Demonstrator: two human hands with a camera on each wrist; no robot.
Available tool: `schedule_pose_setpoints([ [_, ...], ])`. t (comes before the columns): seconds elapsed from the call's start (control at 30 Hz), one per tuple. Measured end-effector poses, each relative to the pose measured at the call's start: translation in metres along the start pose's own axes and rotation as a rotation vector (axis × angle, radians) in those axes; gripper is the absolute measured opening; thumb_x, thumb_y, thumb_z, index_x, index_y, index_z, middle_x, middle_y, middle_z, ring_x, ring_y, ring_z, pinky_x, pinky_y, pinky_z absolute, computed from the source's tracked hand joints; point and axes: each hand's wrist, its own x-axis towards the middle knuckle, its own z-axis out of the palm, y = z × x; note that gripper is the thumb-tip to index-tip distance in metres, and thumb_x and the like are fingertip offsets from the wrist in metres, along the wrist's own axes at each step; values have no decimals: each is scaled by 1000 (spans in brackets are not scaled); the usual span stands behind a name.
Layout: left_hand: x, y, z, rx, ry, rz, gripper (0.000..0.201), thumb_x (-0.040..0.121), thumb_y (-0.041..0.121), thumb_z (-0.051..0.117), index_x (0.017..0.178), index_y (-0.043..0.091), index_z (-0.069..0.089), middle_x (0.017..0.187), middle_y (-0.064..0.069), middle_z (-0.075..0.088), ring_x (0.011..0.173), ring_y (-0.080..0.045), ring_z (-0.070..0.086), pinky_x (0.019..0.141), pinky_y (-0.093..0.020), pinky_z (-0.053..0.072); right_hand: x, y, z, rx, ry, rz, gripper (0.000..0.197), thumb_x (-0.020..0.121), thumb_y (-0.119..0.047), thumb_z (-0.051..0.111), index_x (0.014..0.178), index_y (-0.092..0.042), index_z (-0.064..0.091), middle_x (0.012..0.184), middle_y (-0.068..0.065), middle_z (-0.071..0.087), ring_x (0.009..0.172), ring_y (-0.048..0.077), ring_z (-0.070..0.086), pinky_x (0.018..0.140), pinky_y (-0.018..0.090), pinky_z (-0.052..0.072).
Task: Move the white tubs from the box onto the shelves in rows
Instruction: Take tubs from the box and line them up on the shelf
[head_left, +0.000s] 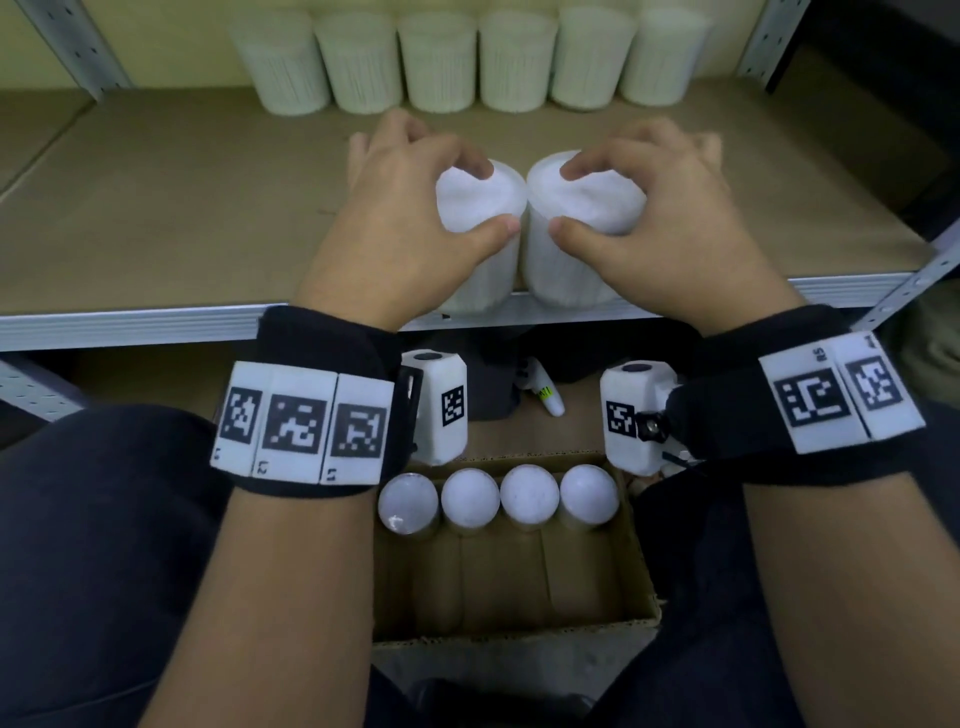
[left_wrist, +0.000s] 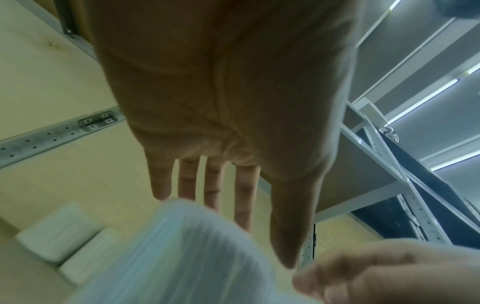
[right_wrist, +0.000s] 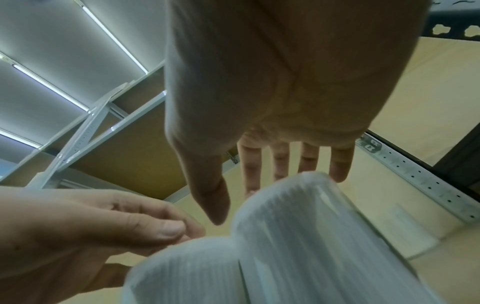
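White tubs are split between three places at this point. Six of them (head_left: 470, 62) stand in a row along the back of the shelf (head_left: 156, 208), touching or nearly touching one another. Two more are on their way: the left hand (head_left: 400, 223) has its grip curled over the top of one tub (head_left: 480, 208), thumb on the near side and fingers on the far side, and the right hand (head_left: 649, 218) is clamped the same way on a second tub (head_left: 584, 202). These two tubs touch side by side near the front edge of the shelf, well forward of the back row; whether their bases already rest on the board I cannot tell, since the hands and the metal lip hide them. Below, in the cardboard box (head_left: 519, 582), four tubs (head_left: 498, 499) remain in a line against its far wall, with the nearer part of the box bare. As I judge it, the first row is done, a second row is just being started, and at least the four boxed tubs are left to carry up after this pair is set down.
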Motion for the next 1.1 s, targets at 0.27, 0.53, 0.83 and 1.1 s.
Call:
schedule_pose_setpoints([
  [0.27, -1, -3, -10, 87, -115, 2, 23, 87, 27, 63, 110, 28, 64, 104, 10, 48, 111, -13, 50, 87, -19, 32, -3, -3, -3, -6, -1, 6, 27, 84, -25, 65, 111, -22, 68, 111, -2, 60, 112, 16, 53, 83, 13, 27],
  [0.53, 13, -2, -2, 59, -83, 13, 23, 87, 26, 66, 110, 24, 67, 100, 9, 50, 101, -8, 50, 83, -14, 30, 6, 0, -8, 29, -31, 81, 27, 89, -23, 63, 116, -23, 67, 124, -7, 62, 108, -2, 45, 68, -3, 29],
  [0.83, 69, 15, 24, 107, -179, 92, 25, 91, 22, 60, 114, 17, 66, 119, -4, 57, 111, -17, 55, 84, -19, 34, 50, 24, -14, -71, -72, 173, 27, 89, -20, 65, 115, -19, 67, 124, 4, 62, 117, 21, 56, 96, 26, 42],
  [1.1, 135, 31, 63, 164, -278, 152, 32, 93, 11, 53, 123, 15, 62, 127, -8, 56, 116, -23, 55, 85, -22, 37, 102, 64, -17, -173, -46, 253, 23, 86, -21, 66, 109, -20, 66, 122, 8, 62, 114, 29, 57, 98, 38, 46],
])
